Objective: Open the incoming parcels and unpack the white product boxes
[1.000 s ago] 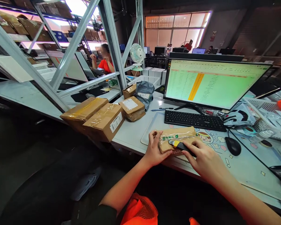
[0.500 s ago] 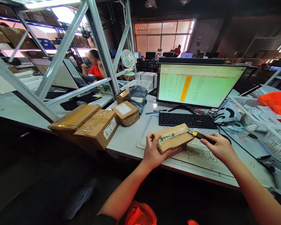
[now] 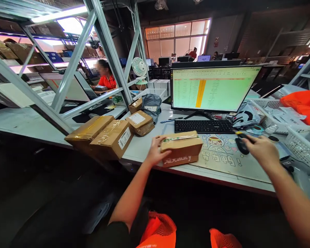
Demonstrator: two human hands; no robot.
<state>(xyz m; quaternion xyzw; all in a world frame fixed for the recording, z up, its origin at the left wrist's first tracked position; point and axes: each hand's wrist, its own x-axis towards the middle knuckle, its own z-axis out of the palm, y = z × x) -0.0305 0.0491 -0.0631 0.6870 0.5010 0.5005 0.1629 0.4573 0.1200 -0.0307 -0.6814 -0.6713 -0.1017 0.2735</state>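
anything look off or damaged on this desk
The two taped cartons at the left seem to jut past the front edge of the desk, which looks precarious. The smaller carton with a white label looks crumpled along its near side. I see no spill.

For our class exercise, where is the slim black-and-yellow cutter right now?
In the head view, the cutter is right of centre, in the person's right grip, just right of the black rectangular keyboard and near the rounded black mouse.
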